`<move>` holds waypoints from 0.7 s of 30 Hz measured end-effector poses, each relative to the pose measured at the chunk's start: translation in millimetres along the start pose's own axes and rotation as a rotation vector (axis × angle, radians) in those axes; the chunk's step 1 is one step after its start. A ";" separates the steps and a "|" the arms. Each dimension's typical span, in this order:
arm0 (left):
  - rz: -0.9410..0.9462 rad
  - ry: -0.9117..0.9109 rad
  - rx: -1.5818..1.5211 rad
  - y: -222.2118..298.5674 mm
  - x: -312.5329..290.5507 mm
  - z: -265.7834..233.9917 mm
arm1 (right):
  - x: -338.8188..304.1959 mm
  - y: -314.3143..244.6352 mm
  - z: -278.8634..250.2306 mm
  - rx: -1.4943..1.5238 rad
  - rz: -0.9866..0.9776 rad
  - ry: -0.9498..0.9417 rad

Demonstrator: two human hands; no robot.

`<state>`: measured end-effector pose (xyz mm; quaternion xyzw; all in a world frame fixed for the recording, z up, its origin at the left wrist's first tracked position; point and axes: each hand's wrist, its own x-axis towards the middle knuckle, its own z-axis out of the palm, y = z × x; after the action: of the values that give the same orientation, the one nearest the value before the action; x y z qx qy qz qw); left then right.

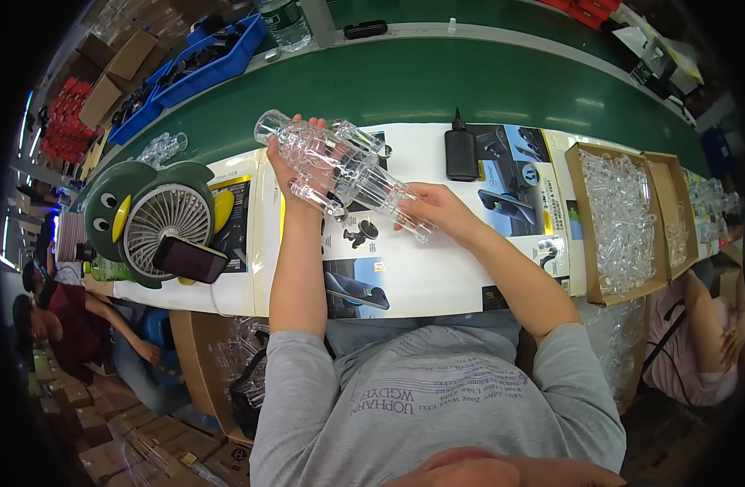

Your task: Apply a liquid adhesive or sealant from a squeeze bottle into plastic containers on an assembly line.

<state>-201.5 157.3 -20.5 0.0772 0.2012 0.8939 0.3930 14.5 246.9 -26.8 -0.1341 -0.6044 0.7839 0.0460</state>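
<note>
A clear plastic assembly point(358, 174), long and tube-like with smaller tubes branching from its sides, lies tilted across both my hands above the printed sheet on the bench. My left hand point(289, 166) cups its upper, wider end, fingers wrapped behind it. Around the lower, narrower end my right hand point(439, 213) is closed, thumb and fingers pinching it. Beyond my right hand a black dropper bottle point(462, 152) with a pointed tip stands on the sheet.
At the right, a cardboard tray point(584, 235) holds many clear plastic parts. A green penguin-shaped fan point(137, 191) stands left, a phone point(190, 259) leaning before it. Blue bins point(218, 71) sit at the back left. A person point(80, 325) sits at the left, another point(697, 341) at the right.
</note>
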 end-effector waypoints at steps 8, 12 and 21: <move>0.008 0.016 0.011 -7.3 -4.0 -1.2 | 1.2 2.9 -5.3 0.029 -0.013 0.016; -0.013 0.023 0.045 -7.7 -0.1 -8.5 | 1.1 4.2 -3.3 0.039 -0.033 0.027; -0.018 -0.044 -0.038 -12.7 1.5 -10.7 | 3.2 10.7 -6.0 0.030 -0.011 0.008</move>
<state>-197.1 163.0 -35.6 0.0874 0.1761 0.8921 0.4068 14.0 250.5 -38.9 -0.1334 -0.5933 0.7919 0.0547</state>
